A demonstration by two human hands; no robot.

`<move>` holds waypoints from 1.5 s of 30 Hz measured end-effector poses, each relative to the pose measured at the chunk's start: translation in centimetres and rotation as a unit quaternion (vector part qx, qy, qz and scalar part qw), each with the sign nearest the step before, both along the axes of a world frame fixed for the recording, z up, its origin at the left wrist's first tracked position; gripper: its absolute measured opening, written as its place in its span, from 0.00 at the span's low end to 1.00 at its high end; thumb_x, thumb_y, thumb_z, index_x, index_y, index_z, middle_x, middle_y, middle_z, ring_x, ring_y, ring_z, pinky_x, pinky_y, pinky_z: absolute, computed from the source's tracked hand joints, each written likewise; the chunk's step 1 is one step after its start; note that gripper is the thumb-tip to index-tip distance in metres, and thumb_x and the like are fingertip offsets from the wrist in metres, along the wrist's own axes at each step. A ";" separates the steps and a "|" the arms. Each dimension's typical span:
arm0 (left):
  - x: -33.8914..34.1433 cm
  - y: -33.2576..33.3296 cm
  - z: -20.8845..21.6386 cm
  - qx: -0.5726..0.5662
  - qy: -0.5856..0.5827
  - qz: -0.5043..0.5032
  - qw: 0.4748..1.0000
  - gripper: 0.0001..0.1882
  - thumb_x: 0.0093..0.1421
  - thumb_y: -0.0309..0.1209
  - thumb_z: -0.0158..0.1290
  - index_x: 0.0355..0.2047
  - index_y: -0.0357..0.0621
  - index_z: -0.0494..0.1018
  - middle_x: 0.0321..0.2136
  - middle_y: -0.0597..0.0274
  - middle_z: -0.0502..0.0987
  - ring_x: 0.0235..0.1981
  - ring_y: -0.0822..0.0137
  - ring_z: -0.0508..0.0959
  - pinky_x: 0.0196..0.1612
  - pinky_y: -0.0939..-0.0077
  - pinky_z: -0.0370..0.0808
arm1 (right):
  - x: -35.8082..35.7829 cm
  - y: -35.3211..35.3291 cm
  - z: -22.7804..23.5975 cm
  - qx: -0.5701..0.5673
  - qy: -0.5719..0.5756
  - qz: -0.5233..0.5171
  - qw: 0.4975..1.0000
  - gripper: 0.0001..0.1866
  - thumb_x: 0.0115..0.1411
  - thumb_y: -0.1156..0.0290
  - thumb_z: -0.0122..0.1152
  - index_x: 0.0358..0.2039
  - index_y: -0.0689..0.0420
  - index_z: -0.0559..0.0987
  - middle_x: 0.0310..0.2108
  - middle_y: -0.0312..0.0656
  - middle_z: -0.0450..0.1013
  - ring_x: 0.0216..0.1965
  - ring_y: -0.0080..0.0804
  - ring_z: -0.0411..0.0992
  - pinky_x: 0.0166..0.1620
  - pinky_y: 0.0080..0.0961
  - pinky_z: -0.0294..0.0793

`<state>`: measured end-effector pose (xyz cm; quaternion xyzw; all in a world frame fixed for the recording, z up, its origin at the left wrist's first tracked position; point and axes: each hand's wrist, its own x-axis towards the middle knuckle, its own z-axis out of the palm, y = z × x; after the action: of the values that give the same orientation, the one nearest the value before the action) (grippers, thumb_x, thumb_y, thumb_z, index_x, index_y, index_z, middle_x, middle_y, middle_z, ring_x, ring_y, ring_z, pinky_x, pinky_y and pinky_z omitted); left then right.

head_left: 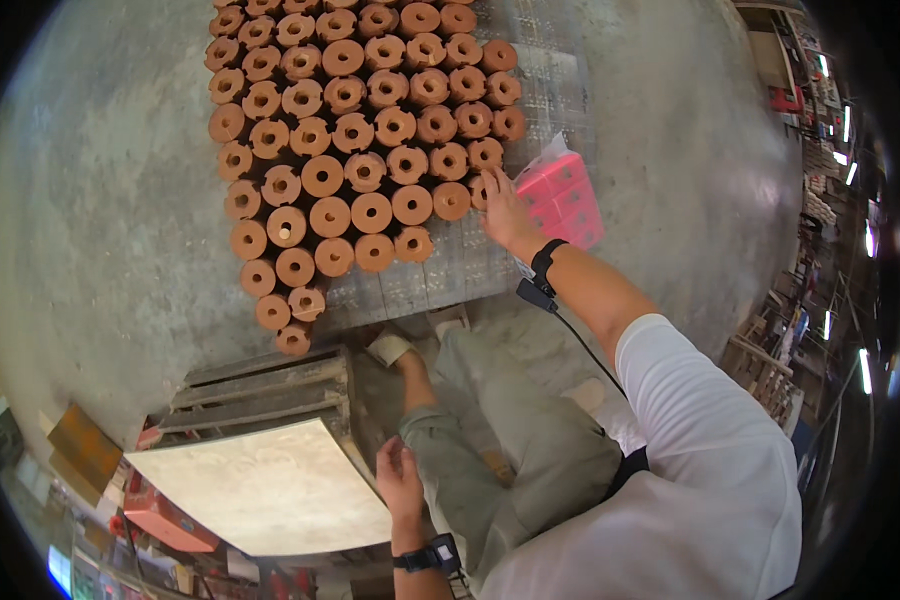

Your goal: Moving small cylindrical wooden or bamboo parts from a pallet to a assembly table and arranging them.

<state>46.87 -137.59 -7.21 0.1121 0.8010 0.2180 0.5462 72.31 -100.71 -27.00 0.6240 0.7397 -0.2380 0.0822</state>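
Observation:
Rows of terracotta-coloured clay cylinders [372,212] stand on end, most with a round hole in the top face and some with notched rims. My right hand [510,215] reaches to the right end of a near row, its fingers closed around a clay cylinder [479,194] that it partly hides. Just right of that hand is a pink block-patterned package [564,200] with clear plastic at its top. My left hand [398,478] hangs beside my knee, near the pale board's right edge, fingers loosely bent and slightly apart, with nothing in it.
The cylinders stand on a grey slatted platform [410,285] on the concrete floor [120,200]. A pale board [270,485] lies over a slatted wooden crate [260,395] at the near left. Beyond it sits a red container [165,515]. Cluttered shelving [820,190] lines the right.

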 end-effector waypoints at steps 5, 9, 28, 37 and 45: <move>-0.9 0.4 -1.6 0.014 0.021 -0.002 1.000 0.16 0.65 0.27 0.53 0.52 0.35 0.72 0.43 0.52 0.79 0.43 0.64 0.80 0.48 0.71 0.76 | -0.5 0.1 -0.8 0.020 -0.029 -0.027 0.999 0.42 0.49 0.76 0.70 0.63 0.59 0.59 0.64 0.56 0.54 0.65 0.59 0.57 0.62 0.46 0.66; -0.5 0.7 -2.1 0.002 0.014 -0.026 1.000 0.16 0.65 0.27 0.53 0.52 0.36 0.72 0.43 0.53 0.79 0.43 0.64 0.80 0.48 0.71 0.76 | 0.4 -0.5 -0.8 0.041 0.001 -0.041 0.998 0.41 0.47 0.76 0.71 0.62 0.59 0.62 0.59 0.56 0.58 0.61 0.58 0.60 0.60 0.46 0.67; -3.9 9.5 -3.8 0.025 0.051 -0.075 0.996 0.17 0.66 0.29 0.52 0.53 0.35 0.72 0.48 0.47 0.78 0.49 0.56 0.80 0.52 0.66 0.76 | -5.1 -9.0 -1.9 0.031 0.142 -0.073 0.987 0.28 0.46 0.71 0.72 0.47 0.58 0.70 0.46 0.52 0.64 0.52 0.56 0.63 0.56 0.46 0.65; -5.3 12.6 -7.3 0.042 0.075 -0.106 0.991 0.18 0.65 0.31 0.53 0.53 0.36 0.72 0.48 0.48 0.78 0.49 0.57 0.79 0.52 0.67 0.75 | -4.5 -9.5 -1.7 0.024 0.099 -0.042 0.994 0.24 0.50 0.73 0.69 0.46 0.59 0.71 0.52 0.52 0.63 0.57 0.55 0.61 0.58 0.45 0.65; -8.6 15.7 -12.5 -0.012 0.233 -0.113 0.966 0.27 0.61 0.33 0.56 0.58 0.35 0.65 0.52 0.39 0.68 0.55 0.40 0.69 0.56 0.53 0.70 | -4.5 -8.7 1.0 0.009 0.118 -0.032 0.992 0.23 0.53 0.73 0.65 0.49 0.58 0.70 0.55 0.50 0.64 0.58 0.54 0.62 0.58 0.43 0.66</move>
<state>38.25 -121.92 -19.72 0.2432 0.8907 0.1128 0.3671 67.82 -109.45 -26.05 0.6154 0.7263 -0.3056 -0.0191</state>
